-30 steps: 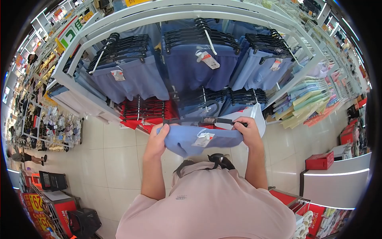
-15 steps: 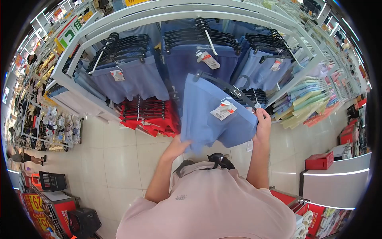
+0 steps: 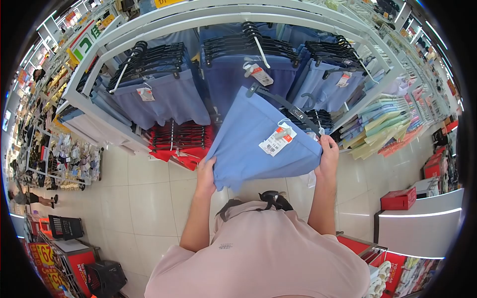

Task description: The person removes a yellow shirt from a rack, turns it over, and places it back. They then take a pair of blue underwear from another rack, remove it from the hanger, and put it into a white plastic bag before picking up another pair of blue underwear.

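A pair of light blue shorts (image 3: 248, 139) hangs tilted from a black clip hanger (image 3: 285, 107) in front of me. My left hand (image 3: 206, 176) grips the lower left edge of the fabric and pulls it out sideways. At the right end of the waistband, my right hand (image 3: 328, 151) is closed around the cloth beside the hanger's clip. A white and orange price tag (image 3: 277, 140) dangles on the front of the shorts. The hanger's hook points up and away, off any rail.
Ahead, a white metal rack (image 3: 164, 31) carries rows of blue shorts (image 3: 164, 102) on black hangers. Red garments (image 3: 181, 141) hang lower left, pastel clothes (image 3: 382, 126) to the right. A black basket (image 3: 65, 226) and a red box (image 3: 399, 199) stand at the sides.
My left hand has moved left and slightly up, drawing the hem outward, so the shorts are spread flatter and wider. My right hand stays nearly where it was.
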### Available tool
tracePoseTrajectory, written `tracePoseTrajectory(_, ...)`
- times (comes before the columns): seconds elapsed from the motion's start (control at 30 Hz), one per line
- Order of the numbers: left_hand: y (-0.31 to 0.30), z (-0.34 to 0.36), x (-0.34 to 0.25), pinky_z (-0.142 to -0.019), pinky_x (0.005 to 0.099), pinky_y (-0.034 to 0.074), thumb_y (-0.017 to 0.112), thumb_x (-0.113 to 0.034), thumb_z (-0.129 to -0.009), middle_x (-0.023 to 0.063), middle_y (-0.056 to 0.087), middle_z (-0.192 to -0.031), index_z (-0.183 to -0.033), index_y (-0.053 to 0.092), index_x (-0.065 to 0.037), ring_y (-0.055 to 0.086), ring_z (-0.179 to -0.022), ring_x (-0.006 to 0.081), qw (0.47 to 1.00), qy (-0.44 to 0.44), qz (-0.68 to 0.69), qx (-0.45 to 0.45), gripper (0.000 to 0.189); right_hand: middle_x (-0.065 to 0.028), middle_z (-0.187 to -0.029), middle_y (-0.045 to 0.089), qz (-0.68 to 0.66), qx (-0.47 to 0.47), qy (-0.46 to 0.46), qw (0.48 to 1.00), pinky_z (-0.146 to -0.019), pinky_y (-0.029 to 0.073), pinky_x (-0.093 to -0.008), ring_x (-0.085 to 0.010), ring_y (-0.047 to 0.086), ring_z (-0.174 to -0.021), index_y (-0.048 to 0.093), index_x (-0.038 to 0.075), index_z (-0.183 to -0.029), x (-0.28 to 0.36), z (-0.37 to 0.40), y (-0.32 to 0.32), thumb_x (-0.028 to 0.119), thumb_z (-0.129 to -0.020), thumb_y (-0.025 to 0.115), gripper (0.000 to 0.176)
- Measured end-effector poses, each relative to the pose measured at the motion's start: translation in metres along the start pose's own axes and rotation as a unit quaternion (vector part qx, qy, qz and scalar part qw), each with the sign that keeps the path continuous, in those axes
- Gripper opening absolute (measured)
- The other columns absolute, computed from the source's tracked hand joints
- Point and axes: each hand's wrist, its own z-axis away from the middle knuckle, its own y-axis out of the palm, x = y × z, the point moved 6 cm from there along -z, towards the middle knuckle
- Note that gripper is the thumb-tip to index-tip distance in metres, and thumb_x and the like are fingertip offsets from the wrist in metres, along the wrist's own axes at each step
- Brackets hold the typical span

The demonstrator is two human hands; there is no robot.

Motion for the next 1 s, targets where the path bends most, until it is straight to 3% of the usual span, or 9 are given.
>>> tracePoseTrajectory(0.23, -0.008, 0.000, 0.008, -0.091, 0.0342, 0.050, 0.048, -0.025, -0.103, 0.0146, 0.062, -0.120, -0.126, 0.055, 0.009, 0.061, -0.106, 0.0190, 0.998, -0.009, 0.038, -0.051, 0.042, -0.0006, -0.078, 0.059, 0.010, 0.023, 0.014, 1.000, -0.061, 0.045, -0.0234, -0.0080, 0.055, -0.068, 0.062, 0.002, -0.093, 0.000, 0.005, 0.003, 0.016, -0.097, 0.064, 0.015)
tracePoseTrajectory(0.37, -0.023, -0.008, 0.009, -0.096, 0.0348, 0.047, 0.052, -0.028, -0.101, 0.0133, 0.061, -0.125, -0.134, 0.051, 0.006, 0.060, -0.110, 0.0188, 0.994, -0.004, -0.106, 0.001, 0.047, -0.0007, -0.074, 0.058, 0.034, 0.039, 0.021, 0.998, -0.059, 0.044, -0.0231, -0.0080, 0.053, -0.064, 0.063, 0.002, -0.093, 0.002, 0.007, 0.006, 0.017, -0.097, 0.064, 0.015)
tracePoseTrajectory(0.43, -0.012, 0.002, -0.008, -0.097, 0.0345, 0.045, 0.055, -0.030, -0.100, 0.0121, 0.060, -0.125, -0.138, 0.048, 0.004, 0.059, -0.110, 0.0184, 0.975, 0.017, -0.211, 0.063, 0.051, -0.0013, -0.072, 0.058, 0.055, 0.041, 0.028, 0.997, -0.058, 0.044, -0.0229, -0.0082, 0.053, -0.062, 0.063, 0.002, -0.092, 0.005, 0.011, 0.008, 0.017, -0.096, 0.065, 0.016)
tracePoseTrajectory(0.53, 0.013, 0.013, -0.037, -0.096, 0.0330, 0.045, 0.058, -0.032, -0.099, 0.0095, 0.062, -0.122, -0.139, 0.050, 0.003, 0.058, -0.111, 0.0168, 0.973, 0.169, -0.099, 0.121, 0.054, -0.0032, -0.071, 0.061, 0.101, 0.128, 0.047, 0.985, -0.058, 0.044, -0.0226, -0.0088, 0.055, -0.062, 0.064, 0.000, -0.093, 0.007, 0.018, 0.019, 0.015, -0.095, 0.066, 0.015)
tracePoseTrajectory(0.63, 0.036, 0.029, -0.062, -0.087, 0.0302, 0.047, 0.059, -0.029, -0.099, 0.0054, 0.065, -0.105, -0.121, 0.062, 0.002, 0.059, -0.098, 0.0141, 0.981, 0.153, -0.026, 0.119, 0.038, -0.0062, -0.076, 0.065, 0.198, 0.205, 0.060, 0.957, -0.061, 0.046, -0.0242, -0.0097, 0.059, -0.067, 0.066, -0.001, -0.094, 0.002, 0.026, 0.029, 0.012, -0.092, 0.067, 0.013)
tracePoseTrajectory(0.73, 0.033, 0.022, -0.061, -0.075, 0.0270, 0.046, 0.058, -0.024, -0.100, 0.0015, 0.065, -0.091, -0.101, 0.065, -0.001, 0.057, -0.084, 0.0102, 0.961, 0.095, -0.212, 0.149, 0.024, -0.0073, -0.077, 0.066, 0.229, 0.222, 0.084, 0.944, -0.061, 0.047, -0.0245, -0.0101, 0.060, -0.068, 0.067, -0.001, -0.094, -0.003, 0.033, 0.040, 0.012, -0.092, 0.066, 0.013)
tracePoseTrajectory(0.77, 0.035, 0.023, -0.062, -0.066, 0.0251, 0.043, 0.057, -0.019, -0.100, -0.0008, 0.061, -0.079, -0.089, 0.061, -0.003, 0.053, -0.074, 0.0066, 0.962, 0.118, -0.210, 0.129, 0.021, -0.0073, -0.078, 0.067, 0.205, 0.212, 0.078, 0.952, -0.062, 0.047, -0.0247, -0.0106, 0.061, -0.069, 0.067, -0.002, -0.095, -0.003, 0.032, 0.041, 0.013, -0.093, 0.065, 0.015)
tracePoseTrajectory(0.87, 0.042, 0.030, -0.073, -0.063, 0.0237, 0.041, 0.058, -0.017, -0.100, -0.0013, 0.060, -0.075, -0.087, 0.062, -0.002, 0.051, -0.070, 0.0050, 0.935, 0.187, -0.287, 0.090, 0.021, -0.0078, -0.080, 0.067, 0.141, 0.185, 0.057, 0.971, -0.065, 0.049, -0.0257, -0.0121, 0.062, -0.073, 0.068, -0.003, -0.098, -0.003, 0.029, 0.041, 0.016, -0.095, 0.063, 0.019)
tracePoseTrajectory(1.0, 0.041, 0.034, -0.076, -0.060, 0.0224, 0.039, 0.060, -0.015, -0.099, -0.0025, 0.056, -0.070, -0.083, 0.062, -0.001, 0.048, -0.065, 0.0047, 0.953, 0.186, -0.239, 0.037, 0.022, -0.0095, -0.085, 0.069, 0.131, 0.194, 0.037, 0.972, -0.071, 0.051, -0.0279, -0.0146, 0.064, -0.078, 0.068, -0.003, -0.103, -0.002, 0.031, 0.040, 0.023, -0.100, 0.058, 0.028)
